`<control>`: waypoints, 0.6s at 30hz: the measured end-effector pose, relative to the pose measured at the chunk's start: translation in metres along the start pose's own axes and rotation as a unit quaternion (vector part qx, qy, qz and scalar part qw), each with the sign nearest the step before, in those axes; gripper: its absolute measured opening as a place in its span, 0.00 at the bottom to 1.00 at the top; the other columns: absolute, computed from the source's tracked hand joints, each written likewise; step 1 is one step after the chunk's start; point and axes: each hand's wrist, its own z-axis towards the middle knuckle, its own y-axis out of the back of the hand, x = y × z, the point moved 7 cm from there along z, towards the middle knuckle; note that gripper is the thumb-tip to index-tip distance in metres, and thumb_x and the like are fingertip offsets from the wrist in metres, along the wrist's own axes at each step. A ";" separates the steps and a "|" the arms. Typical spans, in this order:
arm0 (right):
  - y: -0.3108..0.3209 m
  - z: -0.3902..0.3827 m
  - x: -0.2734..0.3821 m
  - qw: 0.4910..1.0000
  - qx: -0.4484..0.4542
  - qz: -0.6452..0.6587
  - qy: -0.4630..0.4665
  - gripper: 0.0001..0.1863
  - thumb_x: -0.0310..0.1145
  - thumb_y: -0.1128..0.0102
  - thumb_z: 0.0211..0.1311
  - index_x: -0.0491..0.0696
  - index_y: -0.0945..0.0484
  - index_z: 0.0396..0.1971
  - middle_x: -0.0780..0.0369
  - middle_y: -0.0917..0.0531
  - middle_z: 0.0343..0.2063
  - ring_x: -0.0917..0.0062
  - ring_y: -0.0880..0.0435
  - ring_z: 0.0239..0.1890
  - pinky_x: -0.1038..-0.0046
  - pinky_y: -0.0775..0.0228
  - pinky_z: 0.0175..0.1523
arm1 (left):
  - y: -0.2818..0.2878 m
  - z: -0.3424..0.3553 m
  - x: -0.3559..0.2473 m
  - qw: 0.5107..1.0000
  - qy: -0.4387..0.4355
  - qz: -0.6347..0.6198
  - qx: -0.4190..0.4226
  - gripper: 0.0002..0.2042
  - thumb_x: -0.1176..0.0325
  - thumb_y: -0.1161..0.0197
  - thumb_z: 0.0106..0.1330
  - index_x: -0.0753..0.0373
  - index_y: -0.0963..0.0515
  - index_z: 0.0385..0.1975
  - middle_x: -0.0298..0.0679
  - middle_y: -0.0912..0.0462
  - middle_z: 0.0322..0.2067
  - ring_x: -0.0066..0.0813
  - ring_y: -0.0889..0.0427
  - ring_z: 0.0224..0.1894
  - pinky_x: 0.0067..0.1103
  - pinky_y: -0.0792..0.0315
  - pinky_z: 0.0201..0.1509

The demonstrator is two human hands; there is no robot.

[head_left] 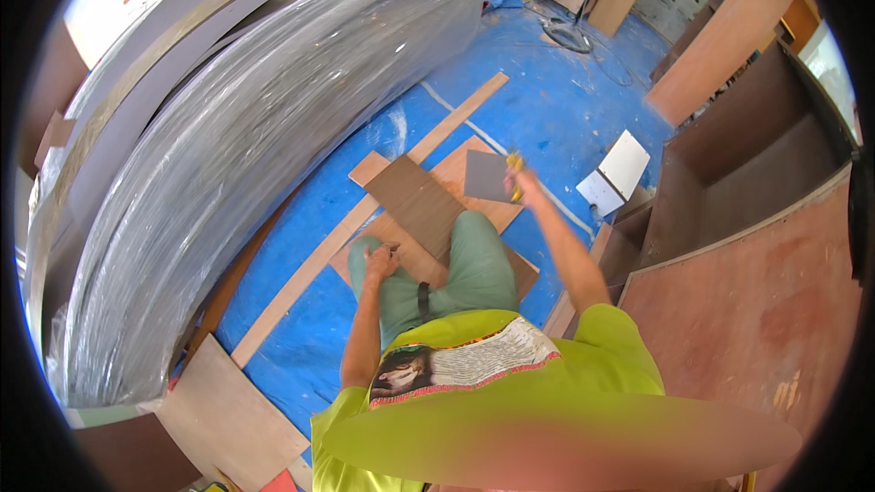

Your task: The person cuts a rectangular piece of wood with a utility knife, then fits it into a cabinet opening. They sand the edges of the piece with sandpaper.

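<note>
My right hand (518, 184) is closed around a small yellow hand tool (516, 164), whose kind is blurred. It is over the right edge of a grey rectangular sheet (485, 175), which lies on a pale wooden board (463, 162). On my left knee rests my left hand (382, 260), fingers loosely spread and partly in shadow; I see nothing held in it. Between my legs and the grey sheet lies a brown wood-grain panel (415, 199). It rests across a long, narrow wooden strip (310, 273) and other pale boards.
Large curved panels in clear plastic wrap (273, 118) stand along the left. Blue sheeting (538, 91) covers the floor. Brown open cabinets (729, 164) line the right, near a white box-like object (612, 173). A coiled cable (567, 36) lies at the far end; a plywood piece (232, 415) sits near left.
</note>
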 end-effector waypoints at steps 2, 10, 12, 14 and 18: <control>0.038 0.024 0.125 0.990 -0.061 -0.048 0.122 0.11 0.41 0.42 0.68 0.48 0.23 0.35 0.63 0.21 0.21 0.76 0.22 0.21 0.71 0.26 0.27 | 0.002 0.000 0.002 1.000 0.005 -0.006 -0.008 0.19 0.61 0.45 0.68 0.55 0.23 0.58 0.39 0.17 0.54 0.36 0.23 0.62 0.53 0.61 0.75; 0.107 0.004 0.479 0.924 -0.197 -0.205 0.256 0.17 0.37 0.41 0.67 0.39 0.30 0.43 0.55 0.21 0.22 0.68 0.18 0.18 0.66 0.19 0.23 | 0.002 0.000 -0.004 1.000 0.024 0.011 -0.006 0.19 0.61 0.45 0.67 0.54 0.22 0.57 0.39 0.17 0.53 0.38 0.21 0.59 0.50 0.59 0.76; 0.093 -0.002 0.485 0.890 -0.224 -0.258 0.302 0.16 0.37 0.40 0.67 0.41 0.31 0.45 0.56 0.22 0.22 0.69 0.17 0.19 0.67 0.19 0.23 | 0.004 0.000 -0.006 1.000 0.013 0.015 -0.019 0.19 0.62 0.45 0.67 0.55 0.22 0.56 0.40 0.16 0.52 0.38 0.20 0.58 0.50 0.58 0.75; 0.070 0.005 0.445 0.888 -0.175 -0.282 0.318 0.14 0.37 0.41 0.67 0.42 0.29 0.42 0.58 0.21 0.24 0.71 0.17 0.21 0.68 0.21 0.22 | 0.005 0.000 -0.006 0.999 0.004 0.011 -0.030 0.19 0.63 0.46 0.66 0.55 0.21 0.56 0.41 0.16 0.51 0.39 0.20 0.57 0.51 0.58 0.75; 0.016 0.028 0.263 0.954 -0.036 -0.211 0.209 0.10 0.37 0.42 0.69 0.49 0.28 0.43 0.63 0.23 0.23 0.74 0.20 0.20 0.70 0.24 0.23 | 0.005 -0.001 -0.003 0.999 -0.004 0.010 -0.034 0.18 0.63 0.46 0.66 0.55 0.21 0.55 0.41 0.15 0.51 0.39 0.19 0.56 0.52 0.57 0.75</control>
